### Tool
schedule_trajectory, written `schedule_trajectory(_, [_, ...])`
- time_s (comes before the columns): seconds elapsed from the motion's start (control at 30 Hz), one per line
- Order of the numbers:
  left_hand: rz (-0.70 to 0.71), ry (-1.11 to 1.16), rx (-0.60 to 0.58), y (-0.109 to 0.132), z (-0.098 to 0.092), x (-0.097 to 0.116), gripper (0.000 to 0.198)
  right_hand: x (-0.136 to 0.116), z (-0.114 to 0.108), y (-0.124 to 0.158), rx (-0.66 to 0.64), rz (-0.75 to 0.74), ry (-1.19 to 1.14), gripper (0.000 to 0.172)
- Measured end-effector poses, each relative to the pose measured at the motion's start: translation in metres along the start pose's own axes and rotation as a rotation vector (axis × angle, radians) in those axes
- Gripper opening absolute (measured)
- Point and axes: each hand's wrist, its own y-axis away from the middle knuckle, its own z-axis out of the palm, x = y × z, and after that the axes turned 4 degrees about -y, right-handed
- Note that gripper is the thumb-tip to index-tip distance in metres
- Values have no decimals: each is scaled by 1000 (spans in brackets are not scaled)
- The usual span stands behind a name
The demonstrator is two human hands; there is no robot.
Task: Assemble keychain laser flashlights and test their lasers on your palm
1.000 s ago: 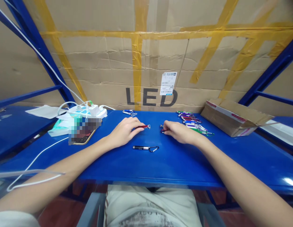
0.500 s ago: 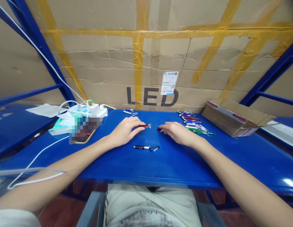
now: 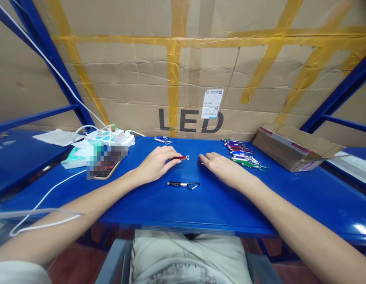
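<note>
My left hand (image 3: 156, 165) pinches a small red flashlight (image 3: 181, 157) between thumb and fingers, with its silver end pointing right. Just across from it, the closed fingers of my right hand (image 3: 221, 165) grip a small red carabiner clip (image 3: 200, 161), mostly covered by the fingertips. The two pieces are apart. Nearer to me lies a black flashlight (image 3: 178, 184) with a black carabiner on its right end. Beyond my right hand, several flashlights (image 3: 238, 152) in green, red, blue and silver lie in a row, carabiners attached.
An opened cardboard box (image 3: 298, 150) sits at the right. Blue and silver flashlights (image 3: 162, 139) lie at the back. To the left are a power strip (image 3: 128, 139), a phone (image 3: 113, 170) and a white cable (image 3: 49, 197). A large cardboard carton (image 3: 135, 86) walls off the blue table (image 3: 183, 213).
My right hand has shifted very slightly, and its fingers now cover more of the red carabiner clip. The left hand and the red flashlight have stayed nearly still.
</note>
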Motion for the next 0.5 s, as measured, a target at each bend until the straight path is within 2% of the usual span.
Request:
schedule_trajectory(0.2, [7,-16,-14,0,0,-2,30,-3,-5,0,-6,52,-66,19])
schedule_trajectory(0.5, [20,-7,-31,0,1,-6,32,5,8,-2,42,6,-36,20])
